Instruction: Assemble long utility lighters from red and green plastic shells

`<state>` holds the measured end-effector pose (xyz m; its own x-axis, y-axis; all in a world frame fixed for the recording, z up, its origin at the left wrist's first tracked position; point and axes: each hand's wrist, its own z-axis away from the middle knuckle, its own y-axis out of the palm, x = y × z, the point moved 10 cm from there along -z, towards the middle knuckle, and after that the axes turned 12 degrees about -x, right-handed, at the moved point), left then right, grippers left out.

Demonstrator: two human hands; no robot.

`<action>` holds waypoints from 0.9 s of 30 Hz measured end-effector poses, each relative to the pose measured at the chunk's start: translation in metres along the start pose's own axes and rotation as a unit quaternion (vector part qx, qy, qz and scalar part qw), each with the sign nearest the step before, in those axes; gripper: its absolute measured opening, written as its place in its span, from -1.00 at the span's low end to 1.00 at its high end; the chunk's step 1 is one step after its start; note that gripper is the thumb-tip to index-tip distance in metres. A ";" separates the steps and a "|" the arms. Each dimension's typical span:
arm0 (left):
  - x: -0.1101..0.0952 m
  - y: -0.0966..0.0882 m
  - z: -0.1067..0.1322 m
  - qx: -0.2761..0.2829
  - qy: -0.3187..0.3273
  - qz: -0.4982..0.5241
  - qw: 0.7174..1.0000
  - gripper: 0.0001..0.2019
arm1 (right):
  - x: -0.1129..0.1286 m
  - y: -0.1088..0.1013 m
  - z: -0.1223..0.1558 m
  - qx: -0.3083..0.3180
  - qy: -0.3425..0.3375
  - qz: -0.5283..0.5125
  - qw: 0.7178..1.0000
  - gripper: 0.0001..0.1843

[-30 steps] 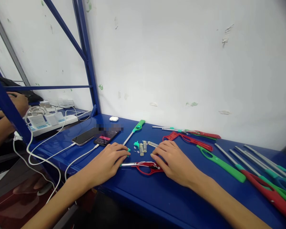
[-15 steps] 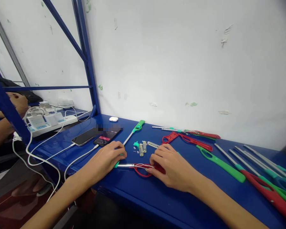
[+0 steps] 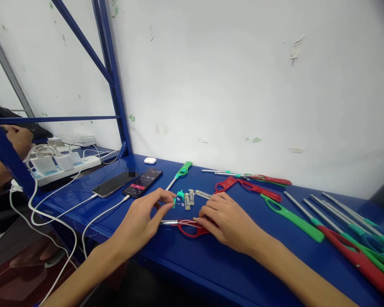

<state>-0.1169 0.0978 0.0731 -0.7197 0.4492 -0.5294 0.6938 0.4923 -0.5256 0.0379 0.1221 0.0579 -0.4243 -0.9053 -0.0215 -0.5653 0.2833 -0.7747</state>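
Head-camera view down onto a blue desk set against a white wall. My left hand hovers just above the desk near its front edge, thumb and forefinger pinched almost closed on a small green piece. My right hand lies beside it, fingers loosely spread and pressing down on a red lighter shell, not wrapped around it. The shell lies flat near the front edge, its metal tube pointing left under my left fingertips.

Just behind it, towards the middle of the desk, lies a cluster of tiny loose parts. Two phones lie towards the back left corner, and a row of long lighters at the right end.

I judge I am holding the green piece close above the pinned shell. Handling it from here calls for a steady pinch and a still shell.
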 end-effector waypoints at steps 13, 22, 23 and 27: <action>0.008 0.015 0.014 -0.012 -0.074 0.057 0.996 -0.85 | 0.003 -0.004 0.001 -0.040 -0.026 0.016 0.999 -0.68; 0.009 0.011 0.013 -0.034 -0.064 0.024 0.997 -0.85 | 0.005 -0.005 0.002 -0.044 -0.036 0.006 0.998 -0.75; 0.008 0.010 0.012 -0.040 -0.054 0.016 0.998 -0.82 | 0.005 -0.005 0.002 -0.043 -0.036 0.004 0.998 -0.76; -0.004 0.004 0.010 -0.062 0.016 -0.012 0.998 -0.77 | 0.006 -0.004 0.001 -0.040 -0.037 -0.001 0.998 -0.79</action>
<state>-0.1111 0.0907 0.0664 -0.7373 0.4593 -0.4954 0.6701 0.5902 -0.4502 0.0384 0.1149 0.0599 -0.3707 -0.9262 -0.0686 -0.6227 0.3027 -0.7215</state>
